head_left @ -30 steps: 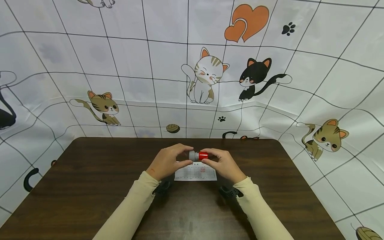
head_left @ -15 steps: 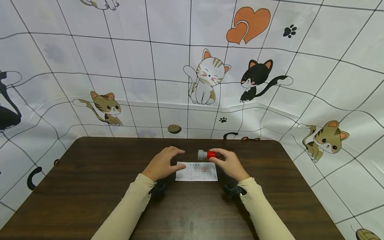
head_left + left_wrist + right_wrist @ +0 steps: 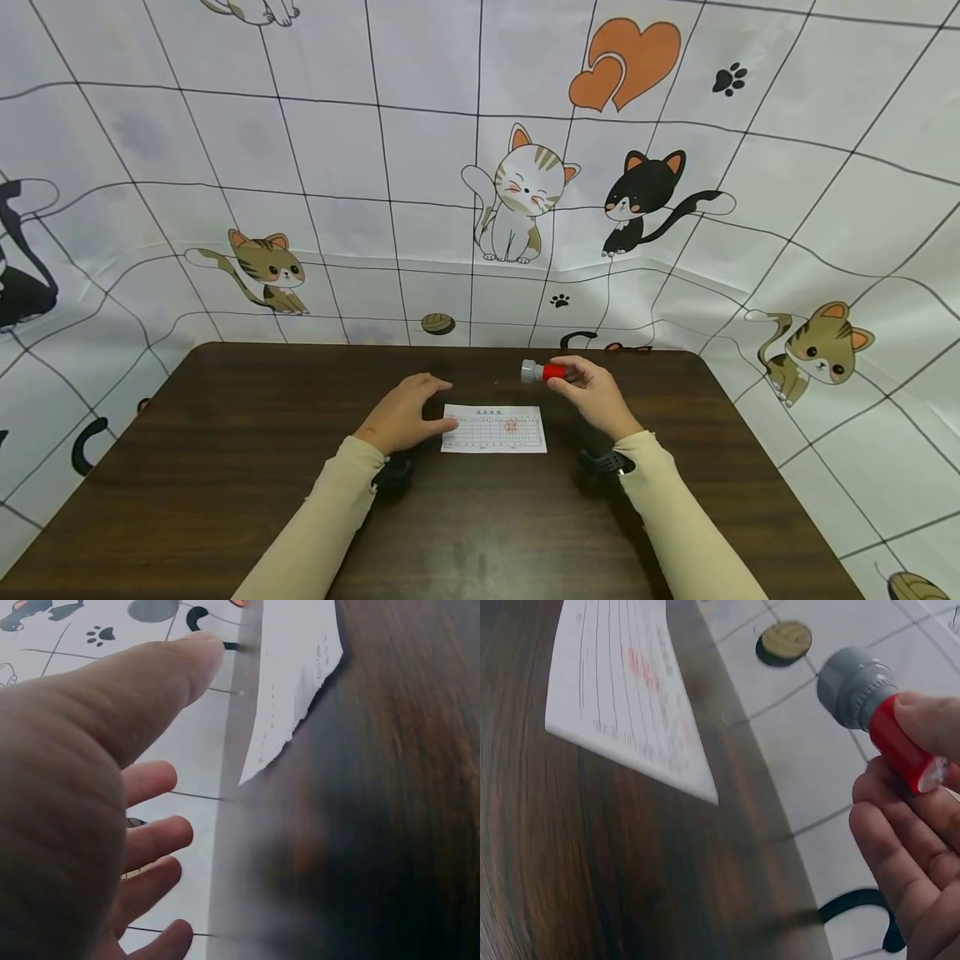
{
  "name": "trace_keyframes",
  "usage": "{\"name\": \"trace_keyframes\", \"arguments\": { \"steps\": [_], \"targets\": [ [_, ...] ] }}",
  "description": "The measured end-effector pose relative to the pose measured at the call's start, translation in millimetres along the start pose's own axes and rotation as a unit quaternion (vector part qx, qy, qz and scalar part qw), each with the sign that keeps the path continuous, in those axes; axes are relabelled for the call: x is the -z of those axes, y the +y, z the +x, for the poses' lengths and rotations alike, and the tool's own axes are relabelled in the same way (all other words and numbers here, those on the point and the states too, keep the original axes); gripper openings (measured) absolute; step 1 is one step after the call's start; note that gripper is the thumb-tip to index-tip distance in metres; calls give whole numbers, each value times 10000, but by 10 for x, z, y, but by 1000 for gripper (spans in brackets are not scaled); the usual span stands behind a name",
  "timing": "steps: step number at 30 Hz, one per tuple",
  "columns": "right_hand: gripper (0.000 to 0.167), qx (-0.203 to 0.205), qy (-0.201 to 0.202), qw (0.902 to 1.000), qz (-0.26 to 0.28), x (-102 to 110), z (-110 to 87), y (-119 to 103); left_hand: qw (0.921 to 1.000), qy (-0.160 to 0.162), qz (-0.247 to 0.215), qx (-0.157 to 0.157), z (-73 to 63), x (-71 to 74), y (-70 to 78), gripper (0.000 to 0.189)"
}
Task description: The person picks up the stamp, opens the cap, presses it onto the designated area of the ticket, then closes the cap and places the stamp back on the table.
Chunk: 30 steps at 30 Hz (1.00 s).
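Note:
My right hand [image 3: 596,398] pinches a small red and grey stamp [image 3: 892,720] by its red barrel, between thumb and fingers. Its wide grey end points left, raised over the table behind the paper's right side. A white printed form pad [image 3: 491,429], with ruled lines and a red stamp mark, lies flat on the table between my hands. My left hand [image 3: 407,414] holds nothing; its thumb tip overlaps the pad's left edge in the head view. In the left wrist view its fingers [image 3: 157,844] are spread and relaxed, and the pad's ragged edge [image 3: 300,712] shows.
The dark wooden table [image 3: 247,467] stretches out around both arms. Behind and beside it hangs a white sheet [image 3: 337,150] with a line grid, cartoon cats and hearts. Dark bands circle both wrists.
Both hands were at the stamp a second ago. My left hand has let go and drawn back left; my right hand has carried the stamp right and slightly farther back.

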State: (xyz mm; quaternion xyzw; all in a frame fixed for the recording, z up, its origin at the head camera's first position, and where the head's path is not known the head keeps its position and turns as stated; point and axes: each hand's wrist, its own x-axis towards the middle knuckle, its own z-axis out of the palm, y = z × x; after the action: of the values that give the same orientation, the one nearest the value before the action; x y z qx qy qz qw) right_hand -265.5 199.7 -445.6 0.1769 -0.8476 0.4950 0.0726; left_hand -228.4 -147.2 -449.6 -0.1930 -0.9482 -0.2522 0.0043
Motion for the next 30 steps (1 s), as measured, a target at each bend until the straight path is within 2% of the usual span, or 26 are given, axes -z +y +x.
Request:
{"name": "trace_keyframes", "arguments": {
  "steps": [4,9,13,19,24,30],
  "targets": [
    [42,-249,219,9994,102,83,39,97,10000,-44,7,81,1,-13,2,70],
    [38,-419,329,9984,-182,167,56,135,9997,-110,-16,235,-8,-10,16,70],
    [35,-443,404,9973,-427,204,83,140,9996,-158,54,242,-21,-15,4,72],
    [36,-282,615,9946,-789,241,145,186,9994,-200,242,125,-36,-23,-27,75],
    [38,-224,877,9920,-876,243,172,191,9988,-375,198,261,-50,-46,-23,76],
    [28,-86,906,9913,-954,182,211,160,9984,-427,210,292,-47,-66,-24,76]
  ]
}}
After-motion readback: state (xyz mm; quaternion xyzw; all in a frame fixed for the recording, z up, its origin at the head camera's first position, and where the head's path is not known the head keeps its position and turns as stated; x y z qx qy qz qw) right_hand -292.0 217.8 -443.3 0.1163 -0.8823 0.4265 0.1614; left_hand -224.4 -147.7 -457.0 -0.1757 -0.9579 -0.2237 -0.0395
